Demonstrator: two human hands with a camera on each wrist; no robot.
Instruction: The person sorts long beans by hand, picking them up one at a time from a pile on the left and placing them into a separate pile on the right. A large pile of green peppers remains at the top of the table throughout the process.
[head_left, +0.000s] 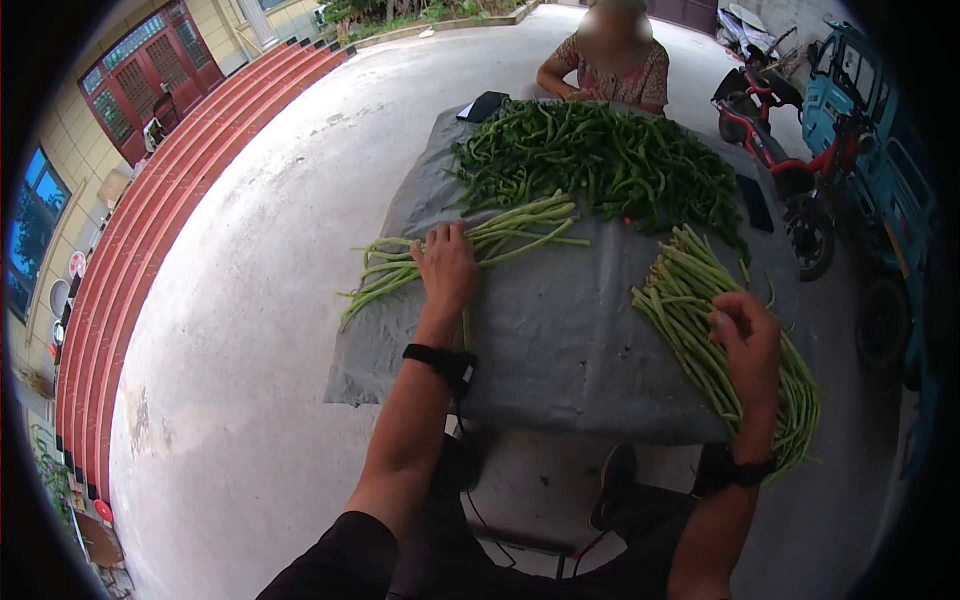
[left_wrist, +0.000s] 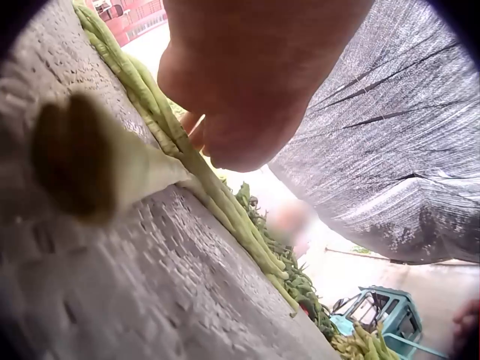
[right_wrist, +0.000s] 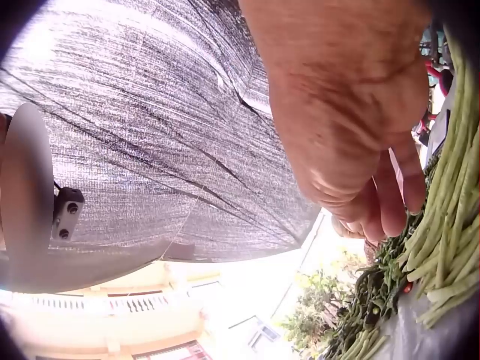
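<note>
Long green beans (head_left: 520, 228) lie in a loose bundle at the left of the grey-covered table (head_left: 560, 340). My left hand (head_left: 447, 268) rests on them from above, its fingertips touching the beans; one bean sticks out below the palm. In the left wrist view the hand (left_wrist: 255, 82) covers part of the beans (left_wrist: 225, 206). A thicker bean bundle (head_left: 700, 340) lies at the right. Over it is my right hand (head_left: 750, 345), fingers loosely bent, nothing visible in them. The right wrist view shows that hand (right_wrist: 352, 127) beside the beans (right_wrist: 450, 210); contact is unclear.
A large heap of green peppers (head_left: 600, 160) covers the table's far side. A dark phone-like object (head_left: 755, 204) lies at the right edge, another dark object (head_left: 484, 107) at the far left corner. A person (head_left: 615, 60) sits opposite. A red scooter (head_left: 765, 140) and blue vehicle (head_left: 880, 150) stand right.
</note>
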